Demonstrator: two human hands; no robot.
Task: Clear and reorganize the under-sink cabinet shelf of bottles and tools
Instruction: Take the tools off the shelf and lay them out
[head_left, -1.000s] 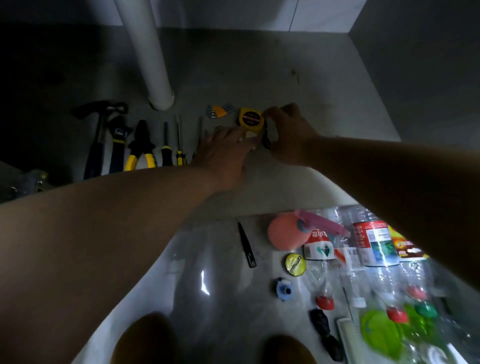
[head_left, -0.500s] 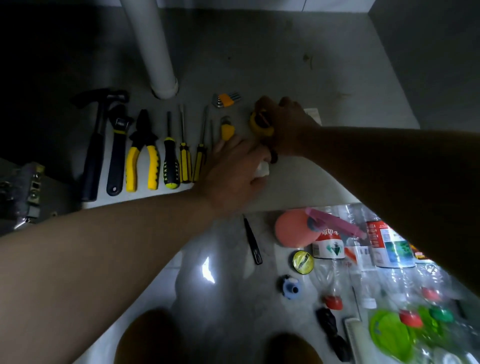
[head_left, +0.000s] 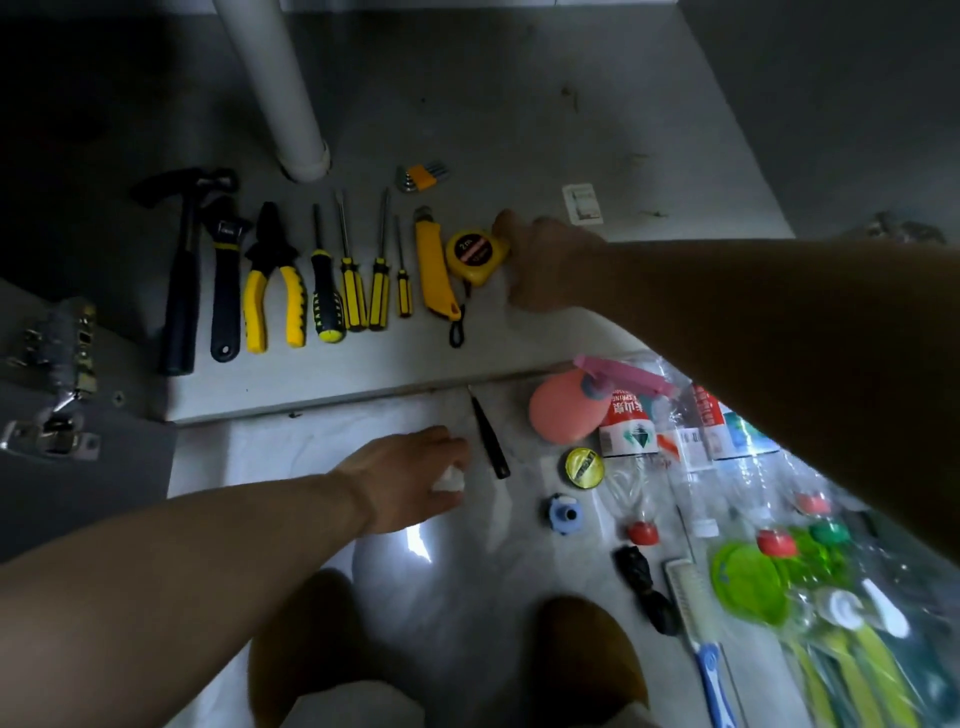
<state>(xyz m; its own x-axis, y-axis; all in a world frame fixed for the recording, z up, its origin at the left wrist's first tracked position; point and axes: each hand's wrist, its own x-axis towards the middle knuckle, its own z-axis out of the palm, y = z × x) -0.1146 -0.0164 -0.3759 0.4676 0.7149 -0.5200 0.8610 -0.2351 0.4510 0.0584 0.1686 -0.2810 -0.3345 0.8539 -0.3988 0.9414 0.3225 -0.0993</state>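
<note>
Left of the tape measure (head_left: 475, 253), just beside it, lies the utility knife (head_left: 435, 265). I judge that a push from the right would shove one into the other and skew both on the shelf (head_left: 363, 374). My right hand (head_left: 550, 265) curls against the tape measure's right edge; whether it grips or merely nudges I cannot tell. Nearer me than the tape measure, my left hand (head_left: 410, 478) hovers over the floor (head_left: 467, 597), pinching a white wad (head_left: 448, 479).

Single view. Head camera: worn on your head, wide-angle. Faces forward and steeply down into grey cabinet shelf (head_left: 519, 130); white upright drain pipe (head_left: 270, 83) at top, pale floor (head_left: 467, 597) at bottom. Close range: your left hand (head_left: 410, 483) and right hand (head_left: 550, 265) enter from lower left and right edge; yellow round tape measure (head_left: 475, 254) just above centre.
</note>
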